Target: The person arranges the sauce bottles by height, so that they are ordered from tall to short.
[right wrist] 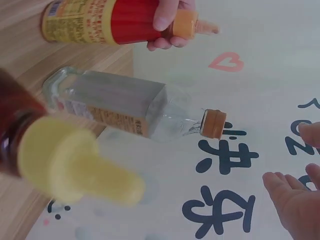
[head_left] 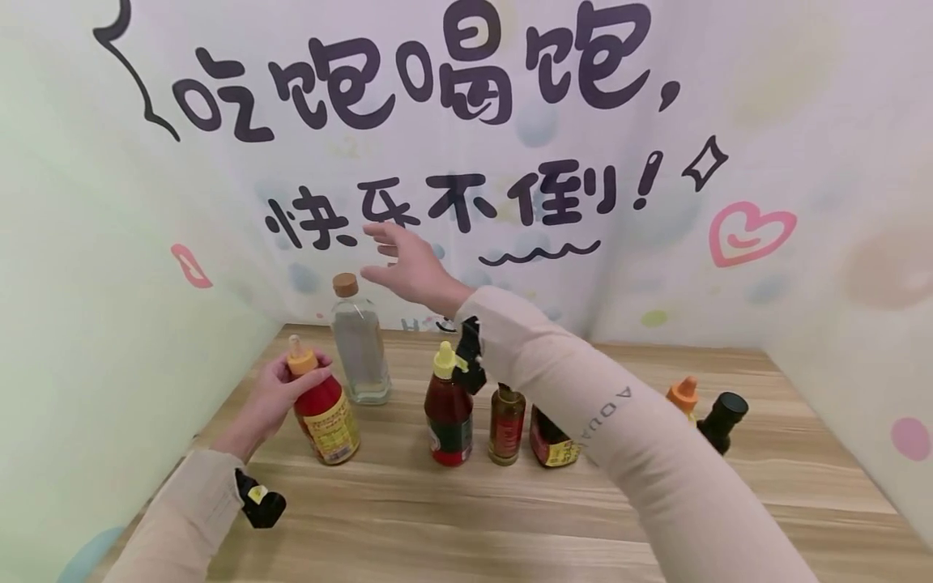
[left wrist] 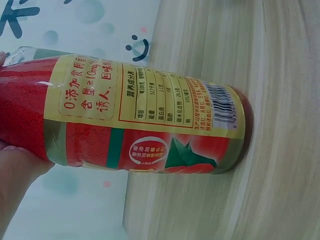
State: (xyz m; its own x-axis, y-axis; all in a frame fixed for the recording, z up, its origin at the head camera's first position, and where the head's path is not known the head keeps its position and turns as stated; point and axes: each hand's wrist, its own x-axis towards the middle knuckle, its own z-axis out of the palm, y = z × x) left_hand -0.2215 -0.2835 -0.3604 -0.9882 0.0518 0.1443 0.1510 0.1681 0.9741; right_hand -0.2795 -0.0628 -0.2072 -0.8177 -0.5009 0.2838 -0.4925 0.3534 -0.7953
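My left hand (head_left: pixel 271 398) grips a red sauce bottle (head_left: pixel 331 429) around its shoulder, just below the orange cap and clear nozzle. The bottle leans slightly, and its base is right at the tabletop. In the left wrist view its yellow label (left wrist: pixel 160 95) with a nutrition table faces the camera. Behind it stands a tall clear glass bottle (head_left: pixel 360 348) with a brown cap, upright on the table. Raised in the air to the right of that cap, my right hand (head_left: pixel 415 267) has its fingers extended and holds nothing.
On the wooden table (head_left: pixel 364 518) stand a dark red sauce bottle (head_left: pixel 449 417) with a yellow nozzle, a small bottle (head_left: pixel 506 425) and a dark bottle (head_left: pixel 551 437). Farther right, partly behind my right sleeve, are an orange-capped bottle (head_left: pixel 683 395) and a black-capped bottle (head_left: pixel 722 421). A printed cloth backdrop (head_left: pixel 656 275) hangs behind.
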